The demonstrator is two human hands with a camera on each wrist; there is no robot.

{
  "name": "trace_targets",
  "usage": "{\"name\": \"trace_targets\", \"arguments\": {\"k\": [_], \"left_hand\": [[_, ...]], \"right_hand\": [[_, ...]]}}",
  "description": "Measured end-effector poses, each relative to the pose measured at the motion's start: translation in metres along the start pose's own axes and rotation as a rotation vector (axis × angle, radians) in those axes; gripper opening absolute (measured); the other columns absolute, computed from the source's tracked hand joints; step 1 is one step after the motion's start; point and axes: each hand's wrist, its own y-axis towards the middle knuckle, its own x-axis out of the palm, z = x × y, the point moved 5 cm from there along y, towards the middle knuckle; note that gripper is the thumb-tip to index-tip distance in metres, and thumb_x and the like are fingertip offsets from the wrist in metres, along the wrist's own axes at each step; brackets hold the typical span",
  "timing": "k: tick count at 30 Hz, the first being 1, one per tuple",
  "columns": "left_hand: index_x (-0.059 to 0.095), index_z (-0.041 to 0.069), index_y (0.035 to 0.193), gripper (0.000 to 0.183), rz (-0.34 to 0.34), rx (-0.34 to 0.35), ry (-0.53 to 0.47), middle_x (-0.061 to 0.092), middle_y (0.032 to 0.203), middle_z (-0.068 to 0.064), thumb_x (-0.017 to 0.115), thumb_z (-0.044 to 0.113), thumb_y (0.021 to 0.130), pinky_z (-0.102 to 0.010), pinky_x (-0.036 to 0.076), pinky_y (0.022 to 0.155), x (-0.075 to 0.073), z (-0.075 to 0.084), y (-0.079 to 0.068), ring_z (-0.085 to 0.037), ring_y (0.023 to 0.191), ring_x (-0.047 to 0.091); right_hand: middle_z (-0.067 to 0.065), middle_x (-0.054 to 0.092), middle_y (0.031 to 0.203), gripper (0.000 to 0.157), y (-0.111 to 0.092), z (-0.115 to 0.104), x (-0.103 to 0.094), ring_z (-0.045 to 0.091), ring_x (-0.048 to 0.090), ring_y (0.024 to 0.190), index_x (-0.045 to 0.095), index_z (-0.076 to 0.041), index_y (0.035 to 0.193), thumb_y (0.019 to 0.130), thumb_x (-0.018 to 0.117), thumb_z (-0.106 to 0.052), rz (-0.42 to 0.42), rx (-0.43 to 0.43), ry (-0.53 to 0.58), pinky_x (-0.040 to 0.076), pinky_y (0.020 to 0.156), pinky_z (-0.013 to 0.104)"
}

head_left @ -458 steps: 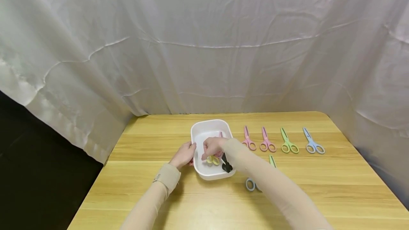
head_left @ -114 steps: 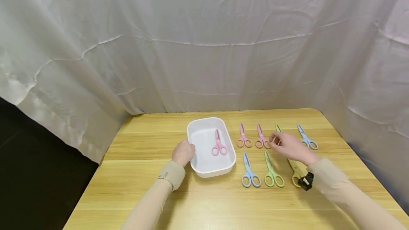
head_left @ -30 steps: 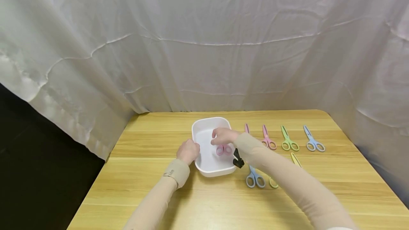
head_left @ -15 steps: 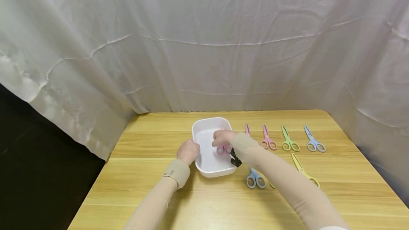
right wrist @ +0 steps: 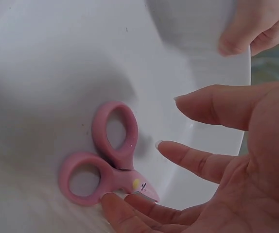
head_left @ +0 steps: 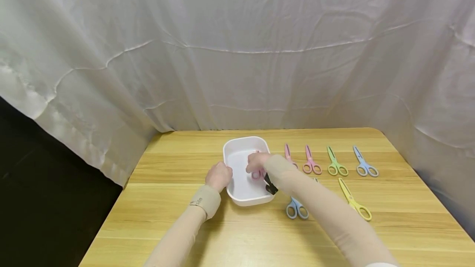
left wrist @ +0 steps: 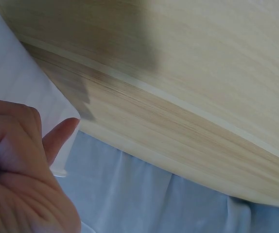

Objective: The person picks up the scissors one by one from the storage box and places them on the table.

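Observation:
A white plastic box point(head_left: 239, 184) stands on the wooden table, with one pair of pink scissors point(right wrist: 117, 179) lying inside it. My left hand point(head_left: 219, 175) pinches the box's left wall, its thumb over the rim in the right wrist view. Inside the box, my right hand point(head_left: 257, 162) reaches over the pink scissors. In the right wrist view its thumb and index finger are spread apart, while the lower fingertips point(right wrist: 115, 206) are right at the scissors' pivot. The right hand covers part of the blades in the head view.
Right of the box, a back row has two pink scissors point(head_left: 313, 167), green scissors point(head_left: 332, 159) and blue scissors point(head_left: 360, 159). In front lie another blue pair point(head_left: 293, 203) and yellow scissors point(head_left: 349, 195); the right forearm mostly hides a green pair. A grey curtain point(head_left: 237, 73) hangs behind.
Since 3.8 seconds ago my right hand has come from the scissors on the table into the box. Yellow scissors, in the box at first, now lie on the table. My left hand stays at the box.

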Motion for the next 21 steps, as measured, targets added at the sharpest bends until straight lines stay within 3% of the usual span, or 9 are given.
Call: {"name": "trace_targets", "arguments": {"k": [6,12,16,21], "left_hand": [[0.064,0.004,0.082,0.030,-0.004,-0.005,0.002,0.060,0.069,-0.009,0.044,0.021,0.097,-0.029,0.043,0.052,0.000,0.000,0.000,-0.022,0.063,0.057],[0.063,0.005,0.080,0.030,-0.003,-0.010,0.006,0.058,0.068,-0.008,0.044,0.021,0.097,-0.029,0.042,0.052,0.000,0.000,-0.001,-0.022,0.062,0.056],[0.063,0.004,0.080,0.030,0.004,-0.007,0.010,0.059,0.069,-0.009,0.045,0.022,0.096,-0.029,0.043,0.052,0.000,0.000,0.000,-0.023,0.063,0.056],[0.063,0.004,0.082,0.029,0.009,0.004,0.016,0.059,0.069,-0.009,0.045,0.022,0.096,-0.030,0.043,0.052,0.000,0.000,0.000,-0.023,0.063,0.057]], "right_hand": [[0.006,0.057,0.077,0.010,0.005,-0.001,0.003,0.016,0.046,0.062,0.054,-0.006,0.095,0.087,0.060,-0.007,-0.003,0.014,-0.042,0.035,0.047,0.020],[0.012,0.057,0.098,0.023,-0.001,-0.005,0.004,0.019,0.047,0.072,0.057,-0.006,0.102,0.080,0.060,0.002,-0.011,0.017,-0.030,0.036,0.051,0.022],[0.012,0.058,0.097,0.023,-0.006,-0.010,0.006,0.021,0.052,0.080,0.060,-0.007,0.103,0.081,0.061,0.001,-0.018,-0.011,-0.090,0.039,0.055,0.023],[0.014,0.063,0.097,0.019,-0.006,-0.017,0.011,0.017,0.050,0.071,0.059,-0.006,0.102,0.084,0.062,0.000,-0.058,-0.047,-0.092,0.036,0.051,0.020]]}}
